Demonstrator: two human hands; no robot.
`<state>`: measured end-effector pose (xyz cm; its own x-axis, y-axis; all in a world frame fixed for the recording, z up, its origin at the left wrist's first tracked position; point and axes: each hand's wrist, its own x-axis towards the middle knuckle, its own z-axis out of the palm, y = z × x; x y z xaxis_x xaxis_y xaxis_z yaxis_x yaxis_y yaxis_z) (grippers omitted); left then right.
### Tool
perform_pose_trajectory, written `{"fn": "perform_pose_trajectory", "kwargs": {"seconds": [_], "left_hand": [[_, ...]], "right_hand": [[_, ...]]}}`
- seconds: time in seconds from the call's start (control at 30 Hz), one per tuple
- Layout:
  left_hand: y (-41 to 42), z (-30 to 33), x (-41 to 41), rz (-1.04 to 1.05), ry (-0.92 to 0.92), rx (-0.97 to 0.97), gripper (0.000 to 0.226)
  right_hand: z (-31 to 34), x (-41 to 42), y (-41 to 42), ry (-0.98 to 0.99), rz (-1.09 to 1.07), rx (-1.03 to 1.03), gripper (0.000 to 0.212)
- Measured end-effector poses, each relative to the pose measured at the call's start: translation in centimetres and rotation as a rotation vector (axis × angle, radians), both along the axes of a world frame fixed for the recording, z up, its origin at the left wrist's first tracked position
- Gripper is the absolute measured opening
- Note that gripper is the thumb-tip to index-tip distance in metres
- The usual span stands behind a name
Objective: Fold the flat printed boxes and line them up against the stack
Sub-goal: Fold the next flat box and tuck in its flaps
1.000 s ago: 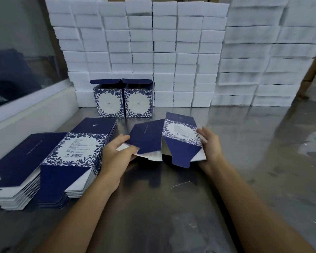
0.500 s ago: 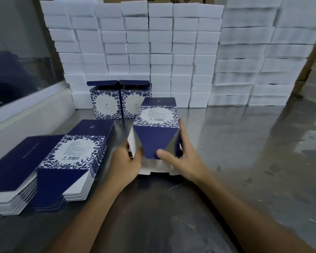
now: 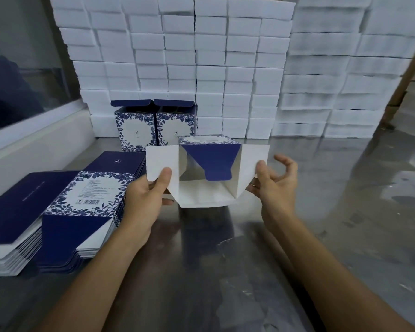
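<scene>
The steel table [image 3: 345, 224] runs bare and reflective across the right side and toward the viewer; on the left it meets a white ledge [image 3: 34, 142] under a window. Along its far edge a wall of white foam blocks [image 3: 237, 68] rises out of frame (too many to count), closing off the back.

At the left sit two piles of flat printed boxes [image 3: 58, 212], side by side and touching, their near ends close to the table's front edge.

Two folded boxes [image 3: 155, 125] stand upright, touching each other and backed against the foam, top lids raised; I cannot tell if anything is inside.

One half-formed box [image 3: 207, 171] is held above the table's middle, its open end facing the viewer, white side flaps spread, blue tuck flap hanging down, interior empty. The left hand [image 3: 141, 202] pinches the left flap, thumb on top. The right hand [image 3: 273, 185] pinches the right flap's edge between thumb and one finger, the other fingers loosely curled and free.
</scene>
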<state>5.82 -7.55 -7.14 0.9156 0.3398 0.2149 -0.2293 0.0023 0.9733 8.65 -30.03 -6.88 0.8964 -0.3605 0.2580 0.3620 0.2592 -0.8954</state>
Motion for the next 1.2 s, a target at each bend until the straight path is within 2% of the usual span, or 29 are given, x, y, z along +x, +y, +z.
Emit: {"fn": "perform_pose_trajectory", "kwargs": {"seconds": [0.07, 0.13, 0.2, 0.3, 0.37, 0.43, 0.5, 0.6, 0.7, 0.77, 0.93, 1.03, 1.13, 1.2], "left_hand": [[-0.1, 0.3, -0.1, -0.015, 0.008, -0.053, 0.015], [0.1, 0.6, -0.1, 0.002, 0.018, -0.088, 0.015], [0.4, 0.8, 0.0, 0.020, 0.018, -0.109, 0.014], [0.6, 1.0, 0.0, 0.032, 0.024, -0.141, 0.014], [0.4, 1.0, -0.2, 0.019, 0.021, -0.131, 0.016], [0.1, 0.9, -0.4, 0.010, 0.016, -0.048, 0.021], [-0.2, 0.8, -0.5, 0.004, 0.017, -0.012, 0.024], [-0.4, 0.5, -0.5, -0.032, -0.022, 0.060, 0.028], [-0.4, -0.6, -0.7, -0.017, -0.069, 0.498, 0.058], [-0.5, -1.1, -0.7, 0.020, -0.067, 0.710, 0.064], [-0.6, -1.3, -0.6, 0.073, -0.066, 0.687, 0.047], [-1.1, -1.0, -0.7, 0.051, 0.026, 0.563, 0.041], [-2.4, -1.1, -1.1, -0.022, 0.111, 0.363, 0.033], [-3.2, -1.3, -1.4, -0.070, 0.169, 0.327, 0.032]], "right_hand": [[0.4, -0.3, -0.2, -0.066, -0.040, -0.130, 0.019], [0.6, -0.5, -0.1, -0.100, -0.009, -0.295, 0.034], [0.5, -0.7, -0.2, -0.082, 0.063, -0.436, 0.047], [-0.4, -0.9, -0.2, -0.057, 0.192, -0.728, 0.056], [-1.4, -1.1, 0.6, -0.069, 0.271, -0.848, 0.060], [-2.0, -1.1, 1.4, -0.090, 0.258, -0.806, 0.046], [-1.8, -1.0, 1.6, -0.067, 0.179, -0.701, 0.022], [-1.5, -0.9, 1.0, -0.018, 0.106, -0.676, 0.010], [-1.3, -1.1, 1.0, -0.029, 0.057, -0.640, 0.009], [-1.2, -1.2, 1.2, -0.029, 0.002, -0.625, 0.011], [-1.1, -1.2, 1.5, 0.013, -0.111, -0.493, 0.034], [-1.3, -1.2, 1.9, 0.115, -0.056, -0.420, 0.032], [-1.3, -1.5, 2.3, 0.208, 0.042, -0.261, 0.035], [-1.3, -1.9, 2.9, 0.209, 0.095, -0.360, 0.033]]}}
